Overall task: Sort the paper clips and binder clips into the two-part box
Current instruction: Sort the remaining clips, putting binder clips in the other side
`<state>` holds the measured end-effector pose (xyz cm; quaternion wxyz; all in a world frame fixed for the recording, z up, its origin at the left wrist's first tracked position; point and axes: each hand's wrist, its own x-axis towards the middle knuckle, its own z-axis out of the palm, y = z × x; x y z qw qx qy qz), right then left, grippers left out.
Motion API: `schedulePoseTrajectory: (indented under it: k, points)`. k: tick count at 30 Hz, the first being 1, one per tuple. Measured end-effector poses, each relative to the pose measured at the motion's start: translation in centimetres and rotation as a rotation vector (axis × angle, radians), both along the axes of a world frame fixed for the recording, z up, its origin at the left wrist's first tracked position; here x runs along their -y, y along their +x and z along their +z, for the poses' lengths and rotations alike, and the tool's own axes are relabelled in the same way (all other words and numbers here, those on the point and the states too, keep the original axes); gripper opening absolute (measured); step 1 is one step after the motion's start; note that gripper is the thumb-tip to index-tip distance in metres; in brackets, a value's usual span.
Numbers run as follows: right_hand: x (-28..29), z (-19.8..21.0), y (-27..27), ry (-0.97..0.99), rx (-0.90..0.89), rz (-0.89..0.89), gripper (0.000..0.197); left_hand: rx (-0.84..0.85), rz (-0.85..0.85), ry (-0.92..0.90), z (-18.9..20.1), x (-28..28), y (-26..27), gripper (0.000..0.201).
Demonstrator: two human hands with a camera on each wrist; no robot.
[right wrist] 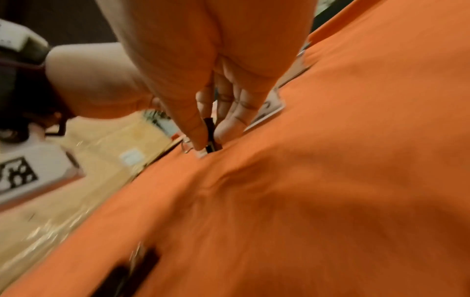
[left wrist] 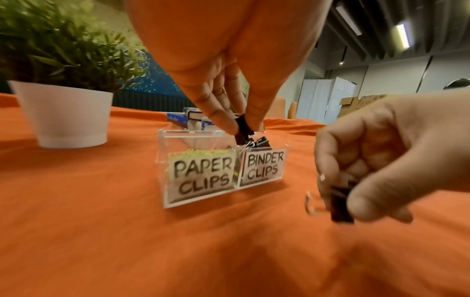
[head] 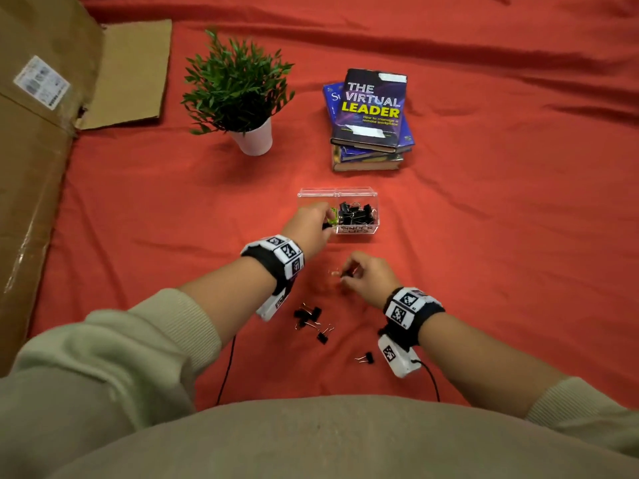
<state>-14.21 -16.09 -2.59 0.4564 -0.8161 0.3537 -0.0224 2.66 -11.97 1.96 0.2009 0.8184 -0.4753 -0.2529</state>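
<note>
The clear two-part box (head: 336,193) stands mid-cloth; its left half is labelled PAPER CLIPS (left wrist: 202,175), its right half BINDER CLIPS (left wrist: 263,165). Yellow-green paper clips (left wrist: 203,154) lie in the left half and black binder clips (head: 356,213) fill the right. My left hand (head: 324,218) pinches a black binder clip (left wrist: 242,128) just above the divider, at the box's front. My right hand (head: 345,273), nearer me and right of the box, pinches another black binder clip (left wrist: 340,207) low over the cloth. Three loose binder clips (head: 308,314) lie nearer my body.
A potted plant (head: 242,95) stands at the back left and a stack of books (head: 371,119) behind the box. A large cardboard box (head: 38,150) lines the left edge. One binder clip (head: 367,357) lies by my right wrist. Wrist cables (head: 226,368) trail toward me.
</note>
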Motion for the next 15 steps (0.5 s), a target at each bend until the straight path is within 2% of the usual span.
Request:
schedulePoseTrajectory:
  k: [3,7,12,15]
  points:
    - [4.0,0.7,-0.5,-0.004,0.062,-0.233,0.014,0.015,-0.003,-0.019,0.1,3.5,-0.5,0.017]
    - [8.9,1.9,0.3,-0.023,0.095,-0.368,0.019,0.102,-0.071,0.066,-0.9,6.0,-0.7,0.013]
    - [11.6,2.4,2.9,-0.106,0.037,-0.312,0.018,0.358,-0.187,0.083,-2.4,5.8,-0.5,0.026]
    - [11.4,2.6,4.1,-0.183,-0.029,-0.222,0.018,0.352,-0.219,0.015,-2.4,5.1,-0.2,0.029]
